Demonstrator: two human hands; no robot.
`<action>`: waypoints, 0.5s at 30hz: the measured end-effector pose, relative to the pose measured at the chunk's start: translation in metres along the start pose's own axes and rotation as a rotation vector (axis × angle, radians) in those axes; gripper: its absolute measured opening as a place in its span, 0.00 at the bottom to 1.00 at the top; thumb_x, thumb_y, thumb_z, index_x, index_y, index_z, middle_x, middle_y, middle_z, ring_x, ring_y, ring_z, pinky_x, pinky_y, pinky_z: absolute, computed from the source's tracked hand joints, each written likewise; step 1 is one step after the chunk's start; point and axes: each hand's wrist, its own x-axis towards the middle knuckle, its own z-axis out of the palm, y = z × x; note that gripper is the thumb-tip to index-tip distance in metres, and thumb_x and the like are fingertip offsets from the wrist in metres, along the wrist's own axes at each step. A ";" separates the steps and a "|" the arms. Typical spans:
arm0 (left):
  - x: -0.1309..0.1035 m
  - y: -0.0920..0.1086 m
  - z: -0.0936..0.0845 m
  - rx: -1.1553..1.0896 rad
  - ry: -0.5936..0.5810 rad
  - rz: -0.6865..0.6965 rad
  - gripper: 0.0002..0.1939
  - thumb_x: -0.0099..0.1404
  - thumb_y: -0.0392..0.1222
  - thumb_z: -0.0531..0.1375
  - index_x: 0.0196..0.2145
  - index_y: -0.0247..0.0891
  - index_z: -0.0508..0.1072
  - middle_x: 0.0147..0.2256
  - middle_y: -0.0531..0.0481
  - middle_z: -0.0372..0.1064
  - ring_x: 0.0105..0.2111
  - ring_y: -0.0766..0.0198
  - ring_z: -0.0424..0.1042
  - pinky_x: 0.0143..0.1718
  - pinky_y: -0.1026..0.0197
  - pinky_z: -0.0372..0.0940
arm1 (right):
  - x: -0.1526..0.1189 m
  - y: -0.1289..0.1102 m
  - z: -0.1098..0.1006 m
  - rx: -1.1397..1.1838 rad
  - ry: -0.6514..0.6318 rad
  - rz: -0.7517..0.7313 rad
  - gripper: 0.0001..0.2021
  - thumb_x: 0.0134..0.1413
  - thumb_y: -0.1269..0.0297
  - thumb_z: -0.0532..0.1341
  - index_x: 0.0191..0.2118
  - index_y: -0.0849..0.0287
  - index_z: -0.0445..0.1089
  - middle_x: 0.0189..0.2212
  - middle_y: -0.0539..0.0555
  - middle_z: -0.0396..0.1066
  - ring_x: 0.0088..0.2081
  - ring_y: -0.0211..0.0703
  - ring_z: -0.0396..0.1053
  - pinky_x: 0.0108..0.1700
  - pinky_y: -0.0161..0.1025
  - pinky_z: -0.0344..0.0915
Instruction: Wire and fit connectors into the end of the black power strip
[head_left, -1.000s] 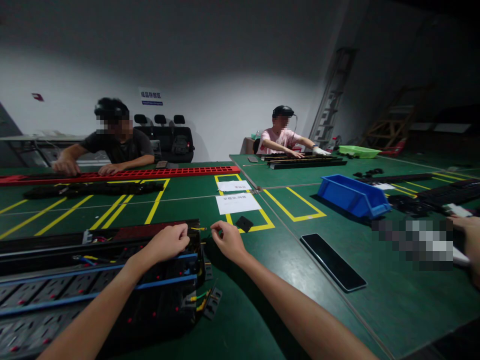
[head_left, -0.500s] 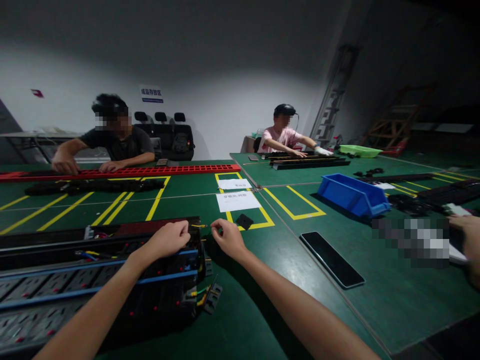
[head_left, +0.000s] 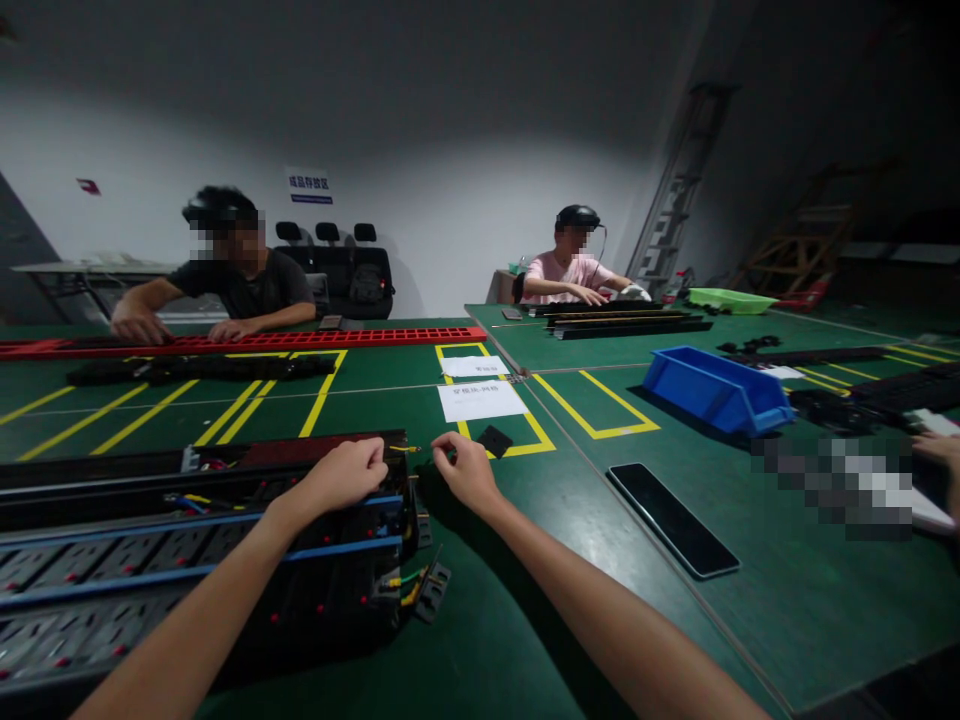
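Several long black housings (head_left: 67, 640) with slotted grey modules, blue edge strips and small red dots lie side by side at the left. My left hand (head_left: 349, 472) rests over the end of a rear housing, fingers curled in; what they hold is hidden. Just beyond them a short yellow wire (head_left: 405, 449) with a metal tip sticks out past the housing's end. To its right is my right hand (head_left: 466, 470), thumb and forefinger bent into a pinch, slightly apart from the tip. Yellow and green wires (head_left: 405, 582) run to a small black end piece (head_left: 433, 592) nearer me.
A small black plate (head_left: 495, 441) lies by white paper labels (head_left: 480, 401). A phone (head_left: 673, 520) and a blue bin (head_left: 716, 390) are to the right. Two co-workers sit across, one at a red rack (head_left: 360, 342), another at black rails (head_left: 622, 325). Another person's hand (head_left: 941, 450) is at far right.
The view has shifted slightly, moving the scene rightward. My right hand stands a little farther from the wire tip. The far co-worker's gloved hand has drawn inward.
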 end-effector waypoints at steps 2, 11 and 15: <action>-0.001 0.001 -0.001 -0.004 -0.003 -0.003 0.07 0.60 0.38 0.53 0.24 0.41 0.58 0.23 0.53 0.67 0.25 0.62 0.64 0.27 0.60 0.48 | 0.000 0.001 0.000 0.004 -0.002 0.005 0.08 0.59 0.67 0.58 0.39 0.56 0.76 0.34 0.52 0.79 0.35 0.45 0.75 0.39 0.39 0.67; -0.001 0.001 -0.001 0.007 -0.006 -0.003 0.07 0.60 0.38 0.53 0.25 0.41 0.58 0.23 0.53 0.67 0.25 0.62 0.64 0.27 0.60 0.48 | 0.000 -0.002 -0.001 -0.002 -0.029 -0.015 0.08 0.59 0.68 0.58 0.39 0.56 0.76 0.34 0.52 0.79 0.35 0.45 0.75 0.39 0.38 0.67; -0.001 0.001 0.000 0.017 -0.002 0.006 0.07 0.60 0.38 0.52 0.25 0.42 0.58 0.23 0.53 0.66 0.25 0.61 0.64 0.28 0.60 0.48 | -0.001 -0.003 -0.002 -0.015 -0.027 -0.012 0.08 0.59 0.68 0.59 0.39 0.56 0.76 0.34 0.53 0.79 0.36 0.45 0.75 0.40 0.39 0.67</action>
